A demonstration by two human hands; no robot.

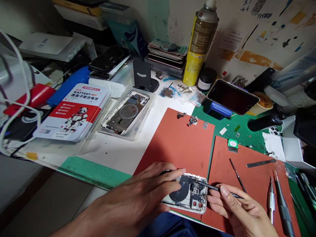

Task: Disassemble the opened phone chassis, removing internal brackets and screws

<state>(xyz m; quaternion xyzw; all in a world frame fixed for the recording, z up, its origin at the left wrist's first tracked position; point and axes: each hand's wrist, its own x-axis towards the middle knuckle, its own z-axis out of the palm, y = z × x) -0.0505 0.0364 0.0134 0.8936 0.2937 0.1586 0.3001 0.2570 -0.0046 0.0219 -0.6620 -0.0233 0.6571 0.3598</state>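
An opened phone housing with exposed inner parts and two red-tinted round openings lies at the near edge of the orange mat. My left hand is closed on its left end, fingers across the top and thumb at the near edge. They hide part of that end. In my right hand a thin black pry stick is pinched between thumb and fingers. Its tip reaches over the inner parts near the housing's far side; whether it touches them I cannot tell.
A second orange mat bears tweezers, a screwdriver and slim tools. Small metal parts lie at the back. Further left are another phone frame and a battery box. A spray can stands behind.
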